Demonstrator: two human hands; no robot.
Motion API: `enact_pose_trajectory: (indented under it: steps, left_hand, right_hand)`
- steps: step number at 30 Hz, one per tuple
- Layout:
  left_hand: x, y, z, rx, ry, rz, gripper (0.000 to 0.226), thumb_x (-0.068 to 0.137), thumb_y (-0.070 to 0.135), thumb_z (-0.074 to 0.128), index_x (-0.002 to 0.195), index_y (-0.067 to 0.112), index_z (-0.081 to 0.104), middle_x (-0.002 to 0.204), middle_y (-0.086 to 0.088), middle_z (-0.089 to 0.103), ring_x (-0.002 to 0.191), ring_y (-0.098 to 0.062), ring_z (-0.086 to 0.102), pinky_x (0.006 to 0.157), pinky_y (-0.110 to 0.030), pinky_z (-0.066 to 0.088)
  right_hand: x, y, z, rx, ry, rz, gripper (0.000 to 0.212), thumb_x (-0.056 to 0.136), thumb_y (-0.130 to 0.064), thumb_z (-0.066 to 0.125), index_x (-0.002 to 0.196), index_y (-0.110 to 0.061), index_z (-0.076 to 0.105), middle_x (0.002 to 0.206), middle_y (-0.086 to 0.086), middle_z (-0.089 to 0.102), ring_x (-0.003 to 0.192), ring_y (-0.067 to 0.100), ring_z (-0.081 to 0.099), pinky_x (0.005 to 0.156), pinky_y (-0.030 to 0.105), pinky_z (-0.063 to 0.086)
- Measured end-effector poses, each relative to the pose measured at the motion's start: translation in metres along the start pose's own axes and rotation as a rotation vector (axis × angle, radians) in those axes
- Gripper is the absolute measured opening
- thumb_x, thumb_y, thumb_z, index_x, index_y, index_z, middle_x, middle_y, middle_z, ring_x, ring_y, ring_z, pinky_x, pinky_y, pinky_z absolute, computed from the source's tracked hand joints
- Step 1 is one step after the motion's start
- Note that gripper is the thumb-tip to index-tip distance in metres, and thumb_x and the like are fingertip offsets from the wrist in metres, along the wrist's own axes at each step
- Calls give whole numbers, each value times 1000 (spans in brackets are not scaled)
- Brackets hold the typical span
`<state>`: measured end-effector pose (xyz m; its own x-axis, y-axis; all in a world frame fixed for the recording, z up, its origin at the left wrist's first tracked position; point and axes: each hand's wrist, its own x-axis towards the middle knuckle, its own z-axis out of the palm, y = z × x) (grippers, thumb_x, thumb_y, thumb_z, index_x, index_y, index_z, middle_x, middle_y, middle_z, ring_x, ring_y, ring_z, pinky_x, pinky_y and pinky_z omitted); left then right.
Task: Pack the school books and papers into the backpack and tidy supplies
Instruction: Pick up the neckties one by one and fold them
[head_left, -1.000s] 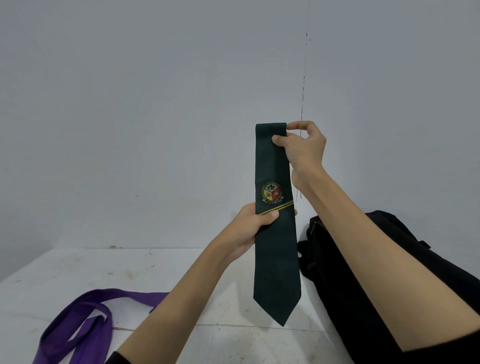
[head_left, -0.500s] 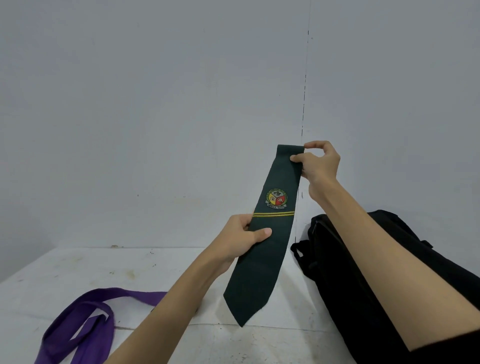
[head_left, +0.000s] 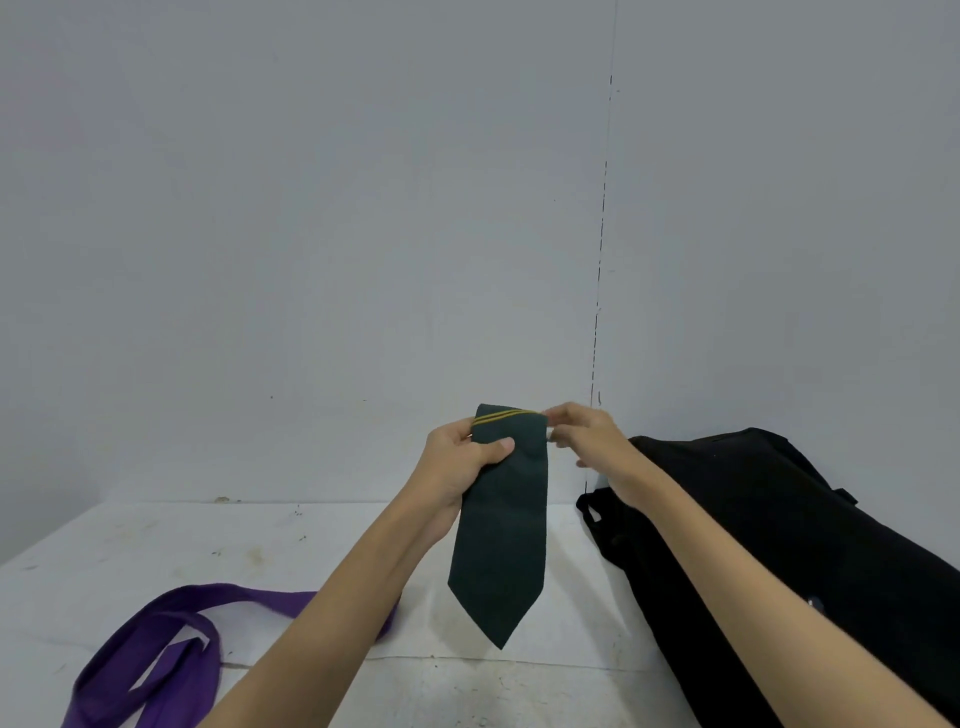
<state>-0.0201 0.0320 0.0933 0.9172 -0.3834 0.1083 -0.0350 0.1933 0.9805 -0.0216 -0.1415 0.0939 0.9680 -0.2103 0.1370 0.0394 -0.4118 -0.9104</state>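
A purple strap (head_left: 150, 644) lies at the desk's (head_left: 270, 551) left front corner. Left hand (head_left: 457, 462) and right hand (head_left: 587, 441), fingers pinched on the folded green tie (head_left: 501, 540), hold it above the desk; a loose pinch could unfold it. The black backpack (head_left: 779, 545) lies at the right edge.

Dark green tie (head_left: 501, 525) with yellow stripes; purple strap (head_left: 150, 649); black backpack (head_left: 789, 545).

A single head-worn view looks forward and slightly down from just behind the table's (head_left: 156, 545) near edge, close over both forearms, facing the grey wall (head_left: 311, 208) (most of the frame).
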Motion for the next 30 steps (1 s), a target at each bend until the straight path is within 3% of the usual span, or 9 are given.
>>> enact_pose_trajectory:
  steps: [2,5,8,10,14,20,24,28,30]
  left_hand:
    - [1,0,-2,24,19,-2,23,87,0,61,109,6,67,96,-9,72,79,-20,67,65,-24,55]
    - [3,-2,-5,34,31,3,24,87,0,62,110,6,66,99,-12,71,81,-22,67,70,-27,56]
    - [2,-3,-5,32,20,-12,24,87,1,62,110,5,66,102,-15,71,85,-27,67,78,-34,56]
    - [2,-5,-4,36,-4,-32,23,87,1,63,109,4,67,101,-16,71,86,-27,67,79,-35,56]
    - [1,-8,-5,6,-34,-86,20,87,3,63,106,1,67,91,-10,73,77,-20,69,65,-26,56]
    - [-1,-16,-9,7,-76,-95,22,89,2,60,111,3,64,104,-10,71,89,-20,68,76,-25,56]
    - [0,-14,-9,-2,-64,-13,21,89,-1,57,104,9,67,97,-6,73,86,-19,69,76,-27,56]
    - [3,-13,-6,-30,-45,49,22,88,-1,59,106,7,67,102,-11,71,92,-23,67,81,-31,54]
    - [4,-14,-3,-60,-11,58,21,86,0,61,104,8,68,102,-11,72,92,-23,67,79,-30,54]
  right_hand:
    - [-10,1,1,91,-137,-68,32,89,-4,47,112,-22,60,114,-5,64,96,8,57,84,27,41]
    - [-17,4,6,149,-269,-217,42,86,2,56,119,-25,58,117,-4,65,108,8,59,90,25,48]
    - [-14,6,15,93,-120,-310,30,88,-1,60,106,-25,63,106,-4,68,103,11,63,84,18,51]
    - [-10,8,19,85,2,-343,36,89,3,55,92,-30,67,96,-8,70,97,15,65,76,16,53]
    - [-5,6,19,57,120,-373,48,87,7,49,81,-36,69,90,-12,72,93,15,67,84,31,54]
    - [-5,0,16,-4,157,-409,44,85,4,50,83,-35,71,89,-15,70,93,13,66,86,30,53]
    - [-6,2,16,57,132,-370,46,87,5,51,82,-36,70,87,-16,71,92,12,67,82,25,53]
    - [-11,7,16,165,34,-304,32,89,4,55,93,-22,72,85,-17,70,83,-2,66,69,12,52]
    - [-14,10,17,203,-3,-260,30,89,5,55,104,-15,71,87,-16,70,82,-3,66,71,12,52]
